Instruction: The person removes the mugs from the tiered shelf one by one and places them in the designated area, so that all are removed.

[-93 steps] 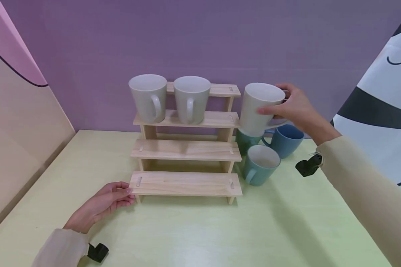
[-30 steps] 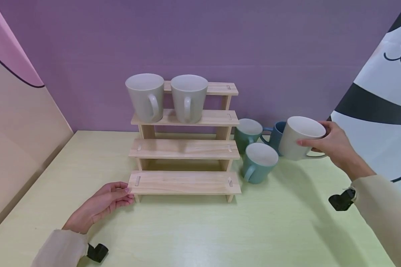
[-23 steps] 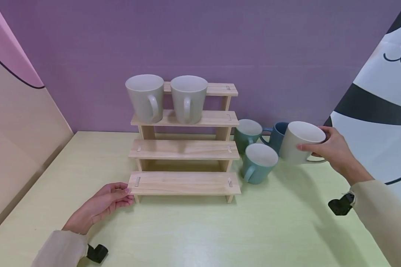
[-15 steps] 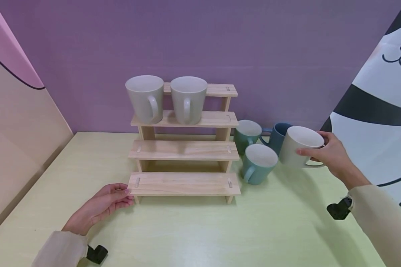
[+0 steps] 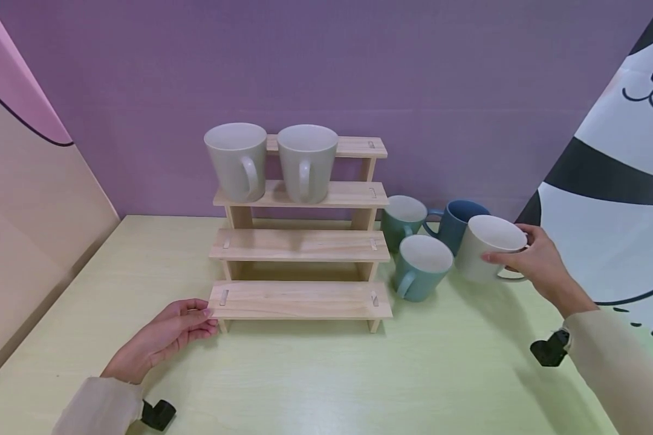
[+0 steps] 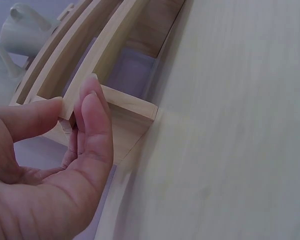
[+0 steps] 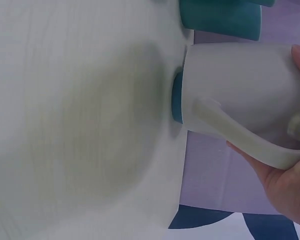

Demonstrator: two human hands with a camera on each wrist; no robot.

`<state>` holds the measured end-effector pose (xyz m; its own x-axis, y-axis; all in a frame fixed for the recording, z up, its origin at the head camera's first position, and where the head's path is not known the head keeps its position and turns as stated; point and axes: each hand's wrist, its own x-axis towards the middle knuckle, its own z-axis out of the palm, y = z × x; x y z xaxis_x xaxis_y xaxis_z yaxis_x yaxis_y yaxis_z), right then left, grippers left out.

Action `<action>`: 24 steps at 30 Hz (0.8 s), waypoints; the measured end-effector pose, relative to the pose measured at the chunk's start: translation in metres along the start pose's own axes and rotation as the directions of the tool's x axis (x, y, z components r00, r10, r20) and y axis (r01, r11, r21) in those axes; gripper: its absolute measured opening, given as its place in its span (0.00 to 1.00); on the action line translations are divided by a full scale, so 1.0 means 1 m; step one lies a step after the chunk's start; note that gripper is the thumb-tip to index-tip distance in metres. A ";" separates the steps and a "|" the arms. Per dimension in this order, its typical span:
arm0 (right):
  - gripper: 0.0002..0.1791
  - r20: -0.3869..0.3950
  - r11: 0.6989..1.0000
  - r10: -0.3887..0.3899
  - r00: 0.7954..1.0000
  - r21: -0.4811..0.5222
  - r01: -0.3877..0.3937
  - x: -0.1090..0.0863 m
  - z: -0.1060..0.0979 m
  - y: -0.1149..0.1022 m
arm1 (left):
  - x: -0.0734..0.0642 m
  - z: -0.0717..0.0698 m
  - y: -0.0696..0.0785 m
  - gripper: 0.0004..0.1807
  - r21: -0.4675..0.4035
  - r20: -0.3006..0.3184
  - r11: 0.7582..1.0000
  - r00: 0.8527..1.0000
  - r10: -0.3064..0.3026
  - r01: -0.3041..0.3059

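My right hand [image 5: 544,260] grips a white mug [image 5: 484,248] by its side near the handle, low at the table's right. In the right wrist view the mug [image 7: 240,90] shows its handle toward the palm, and a shadow lies on the table below it. My left hand [image 5: 165,335] pinches the left end of the lowest shelf of a tiered wooden rack [image 5: 299,300]; the left wrist view has thumb and fingers at that shelf's corner [image 6: 70,107]. Two white mugs, one at the left [image 5: 236,163] and one beside it [image 5: 307,164], stand upright on an upper shelf.
Right of the rack stand a green mug [image 5: 405,214], a light teal mug [image 5: 423,266] and a blue mug [image 5: 457,223], close together. A purple wall [image 5: 326,66] rises behind the table [image 5: 305,380]. A panda-patterned panel [image 5: 604,229] borders the right side.
My right hand has carried the white mug from beside the upper shelves rightward and down, most recently lower toward the table. The left hand keeps its place on the rack.
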<state>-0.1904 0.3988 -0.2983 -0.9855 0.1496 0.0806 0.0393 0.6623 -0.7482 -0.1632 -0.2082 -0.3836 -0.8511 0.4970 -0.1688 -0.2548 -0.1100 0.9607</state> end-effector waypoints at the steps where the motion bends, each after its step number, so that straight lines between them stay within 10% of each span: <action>1: 0.55 0.000 1.000 0.002 1.000 0.008 -0.002 0.000 0.001 0.002 | 0.000 0.000 0.000 0.06 0.001 0.001 1.000 1.000 0.000 0.000; 24: 0.57 0.016 0.997 0.046 0.999 0.061 -0.047 -0.001 0.013 0.024 | 0.001 -0.001 -0.001 0.07 0.010 0.009 1.000 1.000 0.004 -0.004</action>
<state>-0.1906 0.4049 -0.3244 -0.9851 0.1680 0.0359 0.0749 0.6084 -0.7901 -0.1640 -0.2090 -0.3848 -0.8478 0.5046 -0.1632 -0.2470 -0.1033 0.9635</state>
